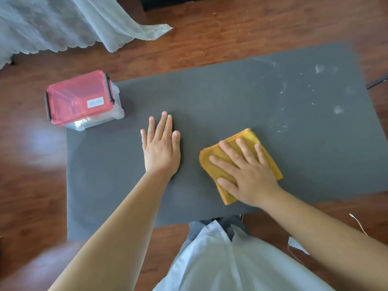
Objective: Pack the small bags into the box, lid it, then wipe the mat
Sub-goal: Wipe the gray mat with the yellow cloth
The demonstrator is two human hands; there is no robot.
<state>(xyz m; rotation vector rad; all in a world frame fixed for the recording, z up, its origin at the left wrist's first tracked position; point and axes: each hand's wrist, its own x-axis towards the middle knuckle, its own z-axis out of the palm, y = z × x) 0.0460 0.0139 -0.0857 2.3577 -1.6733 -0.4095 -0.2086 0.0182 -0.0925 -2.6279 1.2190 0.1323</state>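
Pale shirt fabric [220, 261] fills the bottom of the head view, where two bare forearms reach out over a dark grey mat [231, 97] spread on a wooden floor [31, 196]. At centre, the left hand [161, 150] lies flat and released on the mat, fingers together, gripping nothing and apparently bracing the foam. To its right, the right hand [245, 177] presses open-palmed, fingers spread, on a folded yellow cloth [247, 137], pinning it to the mat rather than clenching it. At the far left corner sits the box [84, 101], clear-walled with its pink lid on and dark latches at both ends; half of it appears to overhang the mat's edge onto the floor. Something pale shows through its clear side, probably the small bags, though the contents are too blurred to name. Packing and lidding look done, with wiping under way. White smears and specks [294, 91] mark the mat's far right side, well apart from the cloth. Soft and limp, the cloth should slide easily under a flat palm but could bunch if pushed from one edge; pressure through its middle looks the safest hold. A sheer white curtain [63, 24] trails across the floor at upper left.
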